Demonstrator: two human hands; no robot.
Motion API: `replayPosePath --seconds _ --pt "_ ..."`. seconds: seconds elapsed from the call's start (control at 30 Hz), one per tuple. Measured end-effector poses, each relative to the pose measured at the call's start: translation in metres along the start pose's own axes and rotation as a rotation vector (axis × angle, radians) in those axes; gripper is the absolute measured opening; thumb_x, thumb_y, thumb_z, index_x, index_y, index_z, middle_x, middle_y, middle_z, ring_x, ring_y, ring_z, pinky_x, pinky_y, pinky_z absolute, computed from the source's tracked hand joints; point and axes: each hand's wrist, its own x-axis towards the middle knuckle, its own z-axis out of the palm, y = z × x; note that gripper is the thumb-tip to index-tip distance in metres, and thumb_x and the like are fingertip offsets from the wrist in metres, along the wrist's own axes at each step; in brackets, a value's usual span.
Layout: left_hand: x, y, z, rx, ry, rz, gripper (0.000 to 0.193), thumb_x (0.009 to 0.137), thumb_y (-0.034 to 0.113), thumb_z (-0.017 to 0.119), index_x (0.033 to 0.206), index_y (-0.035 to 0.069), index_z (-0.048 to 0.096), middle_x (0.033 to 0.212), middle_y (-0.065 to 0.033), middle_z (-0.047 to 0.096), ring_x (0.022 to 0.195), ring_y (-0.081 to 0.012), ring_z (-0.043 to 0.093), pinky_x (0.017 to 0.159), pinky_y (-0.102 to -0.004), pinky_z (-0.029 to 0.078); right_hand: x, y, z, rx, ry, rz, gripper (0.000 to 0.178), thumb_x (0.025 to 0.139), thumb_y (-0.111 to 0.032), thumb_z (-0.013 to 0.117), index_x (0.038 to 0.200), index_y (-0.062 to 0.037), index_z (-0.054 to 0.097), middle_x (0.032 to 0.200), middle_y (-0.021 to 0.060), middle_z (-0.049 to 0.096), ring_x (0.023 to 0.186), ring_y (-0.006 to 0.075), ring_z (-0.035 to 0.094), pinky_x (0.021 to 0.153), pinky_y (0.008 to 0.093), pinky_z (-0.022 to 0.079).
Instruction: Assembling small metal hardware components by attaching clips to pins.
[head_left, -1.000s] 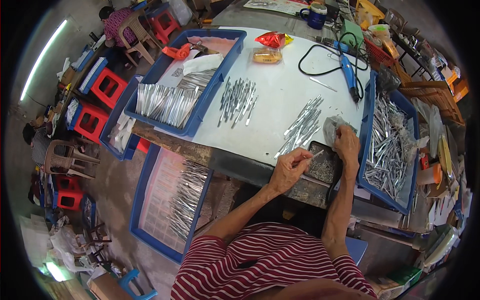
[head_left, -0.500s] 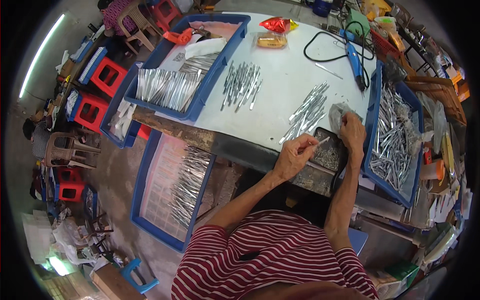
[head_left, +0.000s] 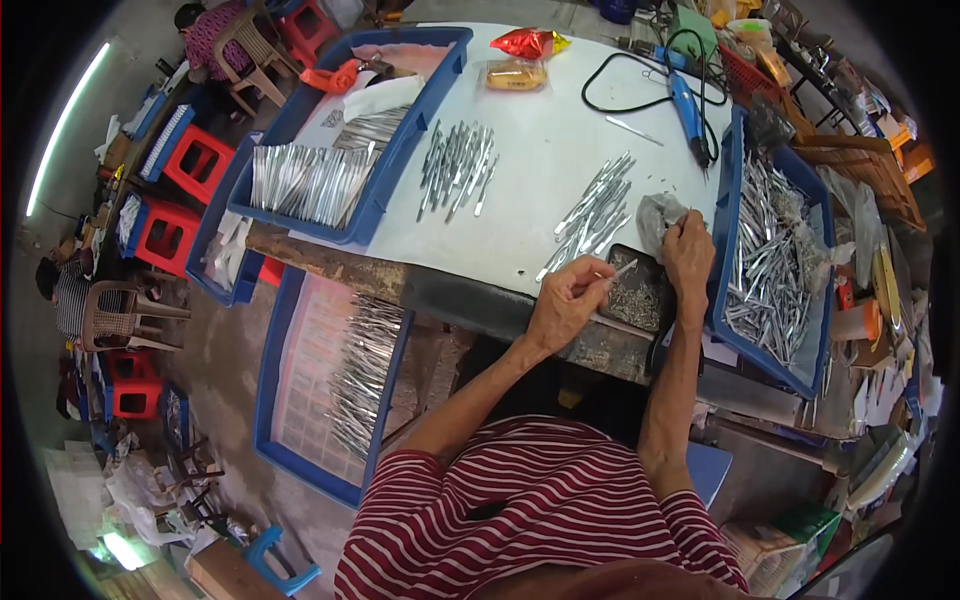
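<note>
My left hand (head_left: 568, 306) is closed in a pinch on a slim metal strip (head_left: 622, 271), its pale tip pointing up and right. Below that tip sits a dark tray (head_left: 651, 262) holding many tiny metal bits. My right hand (head_left: 689, 256) has its fingertips pressed together at the right edge of a crumpled clear plastic bag (head_left: 655, 217); whatever is between them is too small to make out. Slim silver strips lie in a loose pile (head_left: 592, 212) just beyond my left hand, and another spread group (head_left: 457, 168) is farther left on the white tabletop (head_left: 530, 135).
At right stands a blue bin (head_left: 728, 235) of jumbled strips; at left, a blue tray (head_left: 408, 140) holds stacked ones. A lower blue tray (head_left: 268, 400) has more. Farther back are a blue pen-shaped tool (head_left: 688, 110) with black cord, a packaged snack (head_left: 515, 76) and a red packet (head_left: 524, 43).
The whole view has shifted slightly, so the table appears a little farther left. My left hand still pinches the strip, and my right fingers stay at the bag's edge.
</note>
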Motion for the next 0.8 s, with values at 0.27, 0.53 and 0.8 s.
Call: replayPosePath --seconds 0.27,0.53,0.8 --pt "0.006 0.005 0.006 -0.119 0.036 -0.081 0.010 0.082 0.007 0.054 0.090 0.002 0.056 0.063 0.0003 0.054 0.055 -0.0026 0.045 0.049 -0.0164 0.034 -0.001 -0.021 -0.014 0.115 0.102 0.243 0.007 0.070 -0.005 0.049 0.075 -0.0024 0.044 0.068 0.0181 0.050 0.062 0.0372 0.052 0.056 0.0439 0.040" --pt "0.015 0.014 0.011 -0.363 0.071 -0.117 0.016 0.081 0.004 0.054 0.096 -0.001 0.053 0.064 -0.0093 0.055 0.043 -0.0040 0.034 0.039 -0.0164 0.024 -0.015 -0.063 -0.054 0.758 -0.058 0.351 0.012 0.074 0.000 0.055 0.085 -0.0018 0.055 0.068 0.0006 0.053 0.059 0.0049 0.046 0.054 0.0202 0.039" --pt "0.010 0.014 0.017 -0.427 0.068 -0.172 0.018 0.081 0.005 0.056 0.097 -0.002 0.053 0.065 -0.0084 0.056 0.043 -0.0036 0.035 0.038 -0.0168 0.026 -0.042 -0.077 -0.063 0.927 -0.111 0.314 0.018 0.074 0.003 0.058 0.092 -0.0001 0.056 0.077 0.0064 0.061 0.068 0.0095 0.057 0.062 0.0216 0.045"
